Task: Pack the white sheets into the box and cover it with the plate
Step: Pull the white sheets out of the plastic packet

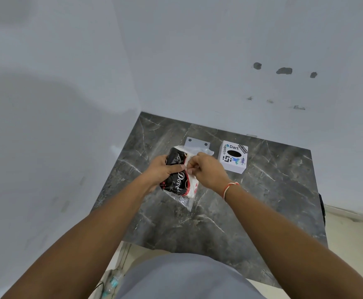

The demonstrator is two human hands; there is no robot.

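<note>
The right hand (206, 171) hides the near part of the white plate (196, 145); its fingertips are hidden in the tissue pack (179, 178).

I see a dark marbled counter (262, 201) set into a wall corner. On it lie a white stickered box (233, 156) with an oval slot and, just left, a grey plate (194, 144).

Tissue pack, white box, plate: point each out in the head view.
tissue pack (179, 180): head view, on the black printed wrapper.
white box (233, 157): head view, on its stickered top face, beside the oval slot.
plate (194, 143): head view, on its bare part between the two holes.
</note>
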